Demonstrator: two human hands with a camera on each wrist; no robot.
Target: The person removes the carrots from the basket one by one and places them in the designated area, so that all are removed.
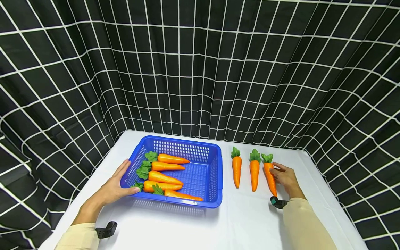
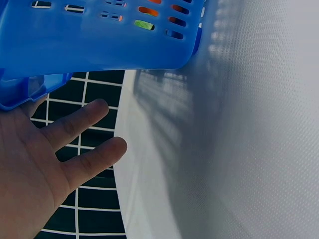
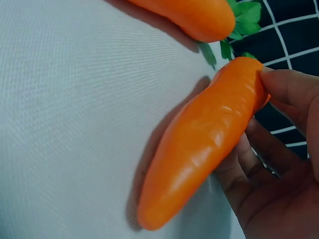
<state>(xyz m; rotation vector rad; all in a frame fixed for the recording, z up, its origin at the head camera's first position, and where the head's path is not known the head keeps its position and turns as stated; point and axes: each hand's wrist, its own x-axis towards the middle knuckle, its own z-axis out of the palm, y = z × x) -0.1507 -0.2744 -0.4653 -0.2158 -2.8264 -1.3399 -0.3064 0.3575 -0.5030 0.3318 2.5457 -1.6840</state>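
Note:
At the left corner of a blue plastic basket (image 1: 215,178), my left hand (image 1: 112,187) rests against the rim. Its thumb lies over the front edge and the fingers run along the outside; in the left wrist view two straight fingers (image 2: 75,127) spread below the rim. Several orange carrots (image 1: 165,177) with green leafy tops lie in the basket. My right hand (image 1: 285,177) pinches the rightmost carrot (image 3: 199,144) near its leafy end, thumb on one side and fingers on the other. This carrot's tip points toward me, low over the white cloth.
Two more carrots, a left one (image 1: 236,172) and a middle one (image 1: 254,175), lie side by side between the basket and my right hand. A white cloth (image 1: 243,222) covers the table. Black curtains with a white grid (image 1: 200,69) stand behind and at both sides.

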